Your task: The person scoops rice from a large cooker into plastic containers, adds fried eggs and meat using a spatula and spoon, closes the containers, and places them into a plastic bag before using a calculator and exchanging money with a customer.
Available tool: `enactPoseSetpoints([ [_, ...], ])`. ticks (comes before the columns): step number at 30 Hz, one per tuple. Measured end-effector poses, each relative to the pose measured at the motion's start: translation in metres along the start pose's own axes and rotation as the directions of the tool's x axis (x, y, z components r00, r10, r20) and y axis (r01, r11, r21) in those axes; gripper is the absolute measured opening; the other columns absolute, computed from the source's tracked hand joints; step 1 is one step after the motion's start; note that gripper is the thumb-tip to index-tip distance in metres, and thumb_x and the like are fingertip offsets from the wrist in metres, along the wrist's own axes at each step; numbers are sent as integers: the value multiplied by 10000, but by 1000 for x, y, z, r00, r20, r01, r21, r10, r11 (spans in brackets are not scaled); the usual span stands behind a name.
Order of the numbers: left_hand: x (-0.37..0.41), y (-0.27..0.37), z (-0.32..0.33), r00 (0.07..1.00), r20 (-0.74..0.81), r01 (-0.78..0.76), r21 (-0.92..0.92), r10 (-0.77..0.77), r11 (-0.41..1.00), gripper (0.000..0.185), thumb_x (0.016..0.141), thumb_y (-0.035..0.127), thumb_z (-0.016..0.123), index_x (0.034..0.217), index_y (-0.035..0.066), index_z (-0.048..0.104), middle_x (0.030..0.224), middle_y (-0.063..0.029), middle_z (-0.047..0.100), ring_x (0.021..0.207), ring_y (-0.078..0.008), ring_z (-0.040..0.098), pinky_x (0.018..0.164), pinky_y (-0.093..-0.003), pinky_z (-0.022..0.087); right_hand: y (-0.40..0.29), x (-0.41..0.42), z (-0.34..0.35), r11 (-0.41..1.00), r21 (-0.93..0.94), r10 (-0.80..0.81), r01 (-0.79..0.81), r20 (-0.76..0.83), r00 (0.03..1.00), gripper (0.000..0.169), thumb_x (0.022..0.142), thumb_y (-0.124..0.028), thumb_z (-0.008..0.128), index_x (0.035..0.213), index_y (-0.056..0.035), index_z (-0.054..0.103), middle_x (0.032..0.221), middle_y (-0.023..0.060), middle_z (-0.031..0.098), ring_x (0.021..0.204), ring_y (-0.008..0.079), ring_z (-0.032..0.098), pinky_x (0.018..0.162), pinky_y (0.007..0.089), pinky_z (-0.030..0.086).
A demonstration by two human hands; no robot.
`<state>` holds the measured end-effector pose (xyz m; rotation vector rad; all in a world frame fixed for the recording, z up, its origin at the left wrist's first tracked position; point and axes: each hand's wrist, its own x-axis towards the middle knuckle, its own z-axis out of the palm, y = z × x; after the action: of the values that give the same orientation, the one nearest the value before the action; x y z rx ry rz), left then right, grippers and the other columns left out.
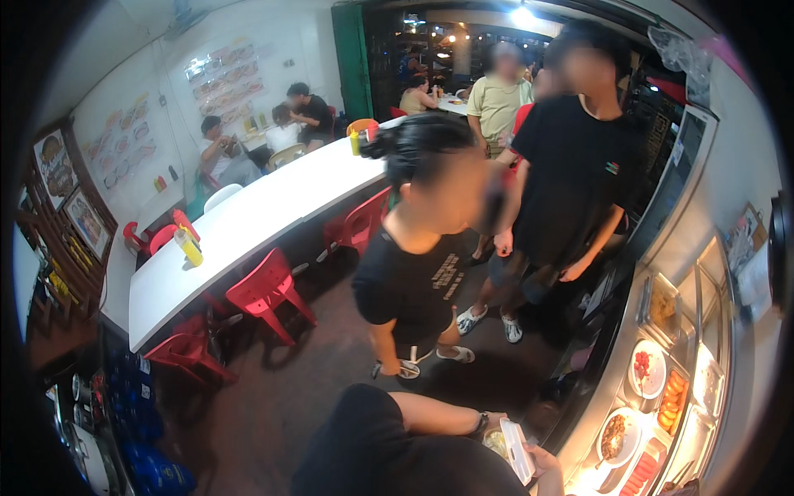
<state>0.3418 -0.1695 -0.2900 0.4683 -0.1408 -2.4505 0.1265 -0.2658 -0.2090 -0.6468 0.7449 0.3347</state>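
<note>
An open white foam food box point(516, 449) is held between my two hands at the bottom, right of centre. My left hand point(494, 421), with a dark band on its wrist, grips the box's far left side. My right hand point(544, 460) is at the box's raised lid. Pale yellowish food point(497, 441) shows partly inside; the lid hides the rest. To the right is a lit food counter, with a white bowl of brown chopped food point(614, 437), a white bowl with red pieces point(647, 368) and a tray of orange-red sausages point(672, 402).
A person in a black shirt point(412, 279) stands close in front, a dark item in one hand. Behind stands another person in black point(567, 180). A long white table point(267, 214) with red plastic chairs point(270, 291) runs along the left; diners sit farther back. Blue containers point(158, 474) stand lower left.
</note>
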Motion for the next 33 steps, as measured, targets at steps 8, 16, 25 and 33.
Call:
enactPoseSetpoints([
  [8, -124, 10, -17, 851, -463, -216, 123, 249, 969, 477, 1017, 476, 374, 953, 107, 670, 1015, -91, 702, 930, -255, 636, 853, -470, 483, 3, 77, 90, 999, -28, 22, -16, 192, 981, 724, 769, -315, 772, 1342, 19, 482, 1166, 178, 650, 1013, 309, 661, 889, 474, 542],
  [16, -321, -10, 77, 536, -552, -637, 232, 639, 735, 503, 959, 598, 500, 1212, 163, 513, 1050, 44, 550, 1017, -106, 522, 925, -327, 421, -3, 146, 239, 918, 136, -385, 372, 81, 919, 808, 762, -409, 765, 1380, 0, 443, 1214, 192, 617, 1080, 335, 624, 938, 485, 515],
  [25, -359, -29, 88, 235, -186, -558, 778, 954, 289, 746, 927, 426, 653, 1479, 17, 363, 1494, -119, 366, 1374, -233, 362, 1122, -336, 310, -20, 187, 338, 709, 232, -681, 666, -22, 732, 815, 876, -448, 680, 1460, -7, 320, 1374, 169, 484, 1256, 324, 500, 1059, 474, 420],
  [33, -363, -31, 100, 186, -269, -640, 696, 945, 324, 550, 940, 323, 655, 1366, -3, 533, 1348, -93, 577, 1226, -183, 533, 1051, -314, 393, -6, 178, 347, 677, 315, -673, 665, -99, 733, 795, 871, -433, 720, 1436, -15, 349, 1360, 144, 498, 1255, 305, 500, 1068, 456, 418],
])
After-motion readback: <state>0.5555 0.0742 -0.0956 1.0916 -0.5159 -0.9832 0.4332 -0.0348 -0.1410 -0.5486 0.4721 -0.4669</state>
